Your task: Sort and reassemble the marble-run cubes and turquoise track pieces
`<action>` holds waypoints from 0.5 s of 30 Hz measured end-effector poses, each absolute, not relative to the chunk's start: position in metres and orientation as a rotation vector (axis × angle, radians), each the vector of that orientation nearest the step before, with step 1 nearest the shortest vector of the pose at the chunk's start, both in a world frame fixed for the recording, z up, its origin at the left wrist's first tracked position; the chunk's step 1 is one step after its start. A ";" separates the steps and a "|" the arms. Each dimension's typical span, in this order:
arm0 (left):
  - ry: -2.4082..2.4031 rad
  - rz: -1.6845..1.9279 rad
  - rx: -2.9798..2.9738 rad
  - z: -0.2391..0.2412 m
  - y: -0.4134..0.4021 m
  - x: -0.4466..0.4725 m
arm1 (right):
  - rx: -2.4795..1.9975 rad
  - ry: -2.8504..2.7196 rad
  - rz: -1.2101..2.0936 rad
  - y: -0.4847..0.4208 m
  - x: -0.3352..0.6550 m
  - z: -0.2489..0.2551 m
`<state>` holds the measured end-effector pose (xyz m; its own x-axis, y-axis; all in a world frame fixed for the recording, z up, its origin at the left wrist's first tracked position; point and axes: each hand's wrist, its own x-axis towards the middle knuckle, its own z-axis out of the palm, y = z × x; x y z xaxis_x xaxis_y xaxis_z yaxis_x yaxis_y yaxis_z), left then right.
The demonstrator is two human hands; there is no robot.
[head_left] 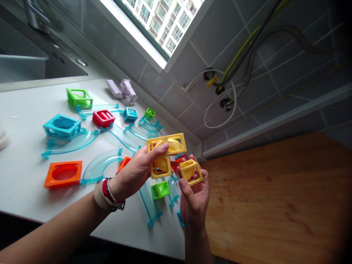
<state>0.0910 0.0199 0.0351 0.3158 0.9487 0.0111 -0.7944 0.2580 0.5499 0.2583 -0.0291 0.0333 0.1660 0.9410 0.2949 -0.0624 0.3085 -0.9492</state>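
Observation:
My left hand is closed on several joined yellow marble-run blocks, its thumb pressed on the upper ones. These blocks have open frames with curved chutes inside. In my right hand, a single yellow marble-run block is pinched between thumb and fingers. It is close to the lower right of the joined blocks; a small gap shows between them. Under my hands, a green block and a clear blue track piece lie on the white counter. Red pieces behind my hands are partly hidden.
Orange, blue, red and green blocks lie on the left among curved blue tracks. Pale purple pieces lie near the wall. A sink is at far left, a wooden board at right.

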 end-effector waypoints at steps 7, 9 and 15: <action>0.356 1.218 0.520 0.038 0.017 0.087 | -1.033 -1.290 0.722 -0.028 0.259 0.036; 0.352 1.221 0.527 0.037 0.016 0.088 | -1.038 -1.306 0.708 -0.028 0.258 0.035; 0.359 1.233 0.548 0.033 0.015 0.091 | -1.013 -1.325 0.725 -0.029 0.254 0.033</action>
